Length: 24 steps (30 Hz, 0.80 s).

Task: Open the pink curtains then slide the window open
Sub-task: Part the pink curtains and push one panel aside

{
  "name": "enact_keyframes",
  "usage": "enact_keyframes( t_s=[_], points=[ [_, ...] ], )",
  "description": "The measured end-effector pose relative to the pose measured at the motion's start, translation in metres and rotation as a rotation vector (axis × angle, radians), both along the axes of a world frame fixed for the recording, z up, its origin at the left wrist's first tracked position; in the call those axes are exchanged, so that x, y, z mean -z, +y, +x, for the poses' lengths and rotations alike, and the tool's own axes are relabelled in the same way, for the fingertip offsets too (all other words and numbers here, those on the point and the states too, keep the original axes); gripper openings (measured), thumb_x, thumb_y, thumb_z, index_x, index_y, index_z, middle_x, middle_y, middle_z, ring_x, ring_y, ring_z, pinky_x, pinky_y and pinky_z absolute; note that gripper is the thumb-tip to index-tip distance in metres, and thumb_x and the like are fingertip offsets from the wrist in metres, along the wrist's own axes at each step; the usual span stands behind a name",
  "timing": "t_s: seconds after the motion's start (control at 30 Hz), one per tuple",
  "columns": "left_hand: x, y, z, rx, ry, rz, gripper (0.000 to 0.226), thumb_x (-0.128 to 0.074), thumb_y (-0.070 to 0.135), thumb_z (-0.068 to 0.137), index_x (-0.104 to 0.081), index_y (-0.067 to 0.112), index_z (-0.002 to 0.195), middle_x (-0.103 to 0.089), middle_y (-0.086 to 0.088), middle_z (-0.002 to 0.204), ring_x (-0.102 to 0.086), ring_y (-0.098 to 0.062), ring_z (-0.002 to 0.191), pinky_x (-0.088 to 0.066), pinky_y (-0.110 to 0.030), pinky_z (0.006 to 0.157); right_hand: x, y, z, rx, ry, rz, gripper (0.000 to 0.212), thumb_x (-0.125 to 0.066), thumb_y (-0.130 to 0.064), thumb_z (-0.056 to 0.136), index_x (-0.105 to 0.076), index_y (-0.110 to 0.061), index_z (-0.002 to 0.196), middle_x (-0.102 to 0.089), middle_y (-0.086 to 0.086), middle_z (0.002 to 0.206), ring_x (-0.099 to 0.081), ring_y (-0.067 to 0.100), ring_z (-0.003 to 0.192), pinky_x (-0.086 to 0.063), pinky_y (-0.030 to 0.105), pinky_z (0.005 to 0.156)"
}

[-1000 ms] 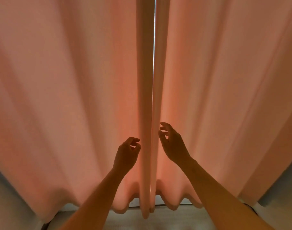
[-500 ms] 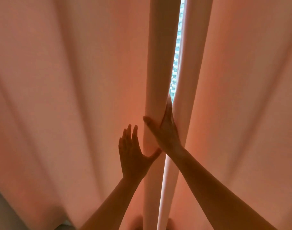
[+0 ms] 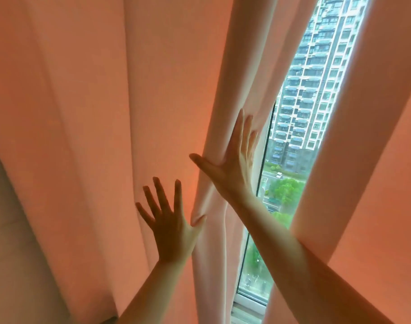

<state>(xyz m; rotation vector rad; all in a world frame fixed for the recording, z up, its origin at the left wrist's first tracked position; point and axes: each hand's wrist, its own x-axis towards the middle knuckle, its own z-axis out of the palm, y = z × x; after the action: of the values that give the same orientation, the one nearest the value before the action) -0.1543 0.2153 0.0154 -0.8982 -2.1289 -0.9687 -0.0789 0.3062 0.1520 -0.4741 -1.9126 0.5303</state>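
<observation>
Two pink curtains hang before the window, parted by a narrow gap. The left curtain fills the left and middle of the view; the right curtain hangs at the right. My right hand reaches across and clasps the left curtain's inner edge fold, thumb on its left side and fingers laid along its right. My left hand lies flat on the left curtain lower down, fingers spread, thumb touching the same fold. Glass shows through the gap; the white window frame appears at the bottom.
Through the glass I see a tall apartment block, trees and a road far below. A pale wall borders the left curtain at the lower left. My right forearm crosses in front of the right curtain's lower edge.
The gap between the curtains has widened from a thin slit to a broad strip of window. Both hands rose onto the left curtain, and its edge fold has shifted left.
</observation>
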Motion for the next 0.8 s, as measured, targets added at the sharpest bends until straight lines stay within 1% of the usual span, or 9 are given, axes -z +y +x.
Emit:
enact_keyframes(
  t_s=[0.1,0.17,0.27,0.33,0.43,0.5,0.6,0.7,0.8],
  points=[
    [-0.003,-0.003,-0.032,0.046,-0.147,0.128,0.126,-0.078,0.059,0.059,0.001,0.027,0.152,0.008,-0.016,0.159,0.000,-0.042,0.146,-0.018,-0.068,0.110,-0.003,-0.007,-0.037,-0.061,-0.034,-0.024,0.125,-0.069,-0.072,0.059,0.017,-0.039,0.144,0.015,0.003,0.160,0.017,0.030,0.145,0.000,0.060,0.116],
    [-0.005,-0.006,-0.053,0.152,-0.201,0.231,0.125,-0.083,0.039,0.066,0.009,0.032,0.150,0.014,-0.012,0.159,-0.001,-0.032,0.147,-0.032,-0.057,0.110,-0.007,-0.013,-0.064,-0.105,-0.018,-0.031,0.123,-0.073,-0.063,0.062,0.013,-0.036,0.146,0.013,0.001,0.160,0.016,0.026,0.146,-0.001,0.054,0.116],
    [-0.008,-0.011,-0.092,0.253,-0.158,0.200,0.101,-0.068,0.021,0.085,0.009,0.033,0.150,0.002,0.000,0.162,-0.011,-0.009,0.142,-0.039,-0.037,0.109,-0.014,-0.020,-0.115,-0.167,0.003,0.009,0.103,-0.071,-0.036,0.073,-0.002,-0.022,0.149,0.004,0.007,0.161,0.009,0.029,0.147,-0.005,0.050,0.119],
    [-0.010,-0.015,-0.127,0.273,-0.106,0.122,0.087,-0.058,0.013,0.090,0.000,0.029,0.152,-0.012,0.003,0.161,-0.027,-0.015,0.142,-0.040,-0.037,0.108,-0.019,-0.026,-0.154,-0.182,0.014,0.053,0.085,-0.059,-0.023,0.077,-0.013,-0.009,0.148,-0.007,0.014,0.160,0.003,0.035,0.146,-0.006,0.051,0.119],
    [-0.016,-0.026,-0.188,0.217,-0.028,0.082,0.080,-0.059,0.000,0.084,-0.017,0.020,0.150,-0.041,-0.013,0.149,-0.047,-0.033,0.129,-0.041,-0.043,0.105,-0.027,-0.038,-0.215,-0.216,-0.005,0.092,0.076,-0.043,-0.017,0.080,-0.012,-0.005,0.148,-0.006,0.016,0.159,0.005,0.038,0.146,-0.003,0.047,0.120],
    [-0.019,-0.034,-0.219,0.143,0.028,0.046,0.085,-0.060,-0.011,0.078,-0.019,0.017,0.148,-0.048,-0.020,0.141,-0.045,-0.035,0.128,-0.036,-0.044,0.106,-0.032,-0.042,-0.249,-0.239,-0.017,0.151,0.075,-0.036,-0.019,0.081,-0.007,-0.005,0.149,-0.001,0.015,0.160,0.008,0.037,0.146,0.001,0.043,0.120],
    [-0.027,-0.054,-0.267,0.024,0.123,-0.037,0.089,-0.053,-0.009,0.076,-0.011,0.023,0.148,-0.049,-0.015,0.143,-0.036,-0.031,0.138,-0.019,-0.042,0.115,-0.040,-0.055,-0.304,-0.285,-0.037,0.155,0.078,-0.042,-0.009,0.082,-0.002,-0.007,0.149,0.004,0.012,0.161,0.012,0.036,0.145,0.004,0.036,0.117],
    [-0.035,-0.078,-0.312,-0.063,0.217,-0.091,0.092,-0.067,-0.012,0.070,-0.023,0.013,0.147,-0.049,-0.013,0.142,-0.037,-0.034,0.137,-0.001,-0.032,0.120,-0.046,-0.075,-0.355,-0.309,-0.036,0.195,0.081,-0.045,-0.008,0.082,0.001,-0.009,0.149,0.005,0.012,0.160,0.012,0.035,0.146,-0.002,0.049,0.119],
    [-0.041,-0.103,-0.363,-0.120,0.228,-0.144,0.091,-0.066,-0.011,0.072,-0.020,0.014,0.147,-0.045,-0.010,0.145,-0.029,-0.035,0.141,-0.001,-0.038,0.121,-0.051,-0.097,-0.410,-0.366,-0.042,0.232,0.083,-0.043,-0.008,0.082,0.006,-0.012,0.149,0.007,0.012,0.160,0.013,0.033,0.146,-0.006,0.056,0.118]
  ],
)
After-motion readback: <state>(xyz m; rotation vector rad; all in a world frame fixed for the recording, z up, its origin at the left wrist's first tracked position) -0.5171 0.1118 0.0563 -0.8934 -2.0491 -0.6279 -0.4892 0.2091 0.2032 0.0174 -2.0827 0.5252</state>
